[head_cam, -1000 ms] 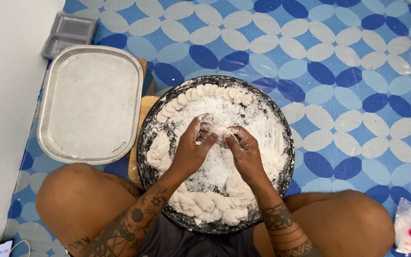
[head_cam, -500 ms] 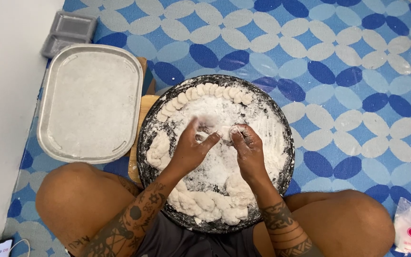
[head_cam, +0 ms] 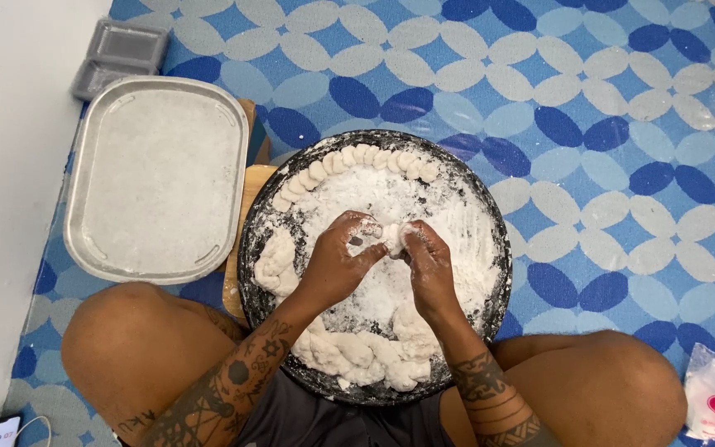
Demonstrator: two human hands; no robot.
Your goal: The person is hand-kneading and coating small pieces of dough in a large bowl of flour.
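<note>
- Nearest the camera: two bare knees spread wide on the patterned blue floor mat (head_cam: 622, 99), tattooed forearms reaching forward between them.
- Just past the knees, a round dark pan (head_cam: 495, 273), dusted white with flour, resting on the mat.
- Along the pan's near rim, a row of pale, lumpy folded dough pieces (head_cam: 357, 352); a few more stacked up the left side.
- Over the pan's middle, left hand (head_cam: 337, 265) and right hand (head_cam: 430, 263) brought close together, both coated in flour.
- Between them, a small piece of dough (head_cam: 391, 237), white, soft and floury, held just above the floured centre of the pan.
- Fingers (head_cam: 363, 225) of both hands curled and pinched shut on that piece from either side.
- Along the far rim, a curved row of small dough slices (head_cam: 357, 162) lying side by side.
- Left of the pan, a pale wooden board (head_cam: 246, 207) showing from under it, and a floured metal tray (head_cam: 157, 178).
- Farther off at top left, grey plastic containers (head_cam: 122, 54).
- Against half a second earlier: hands then flatter and slightly apart on the flour; now raised, drawn together and clamped on the piece. Pan, tray and dough rows unmoved.
</note>
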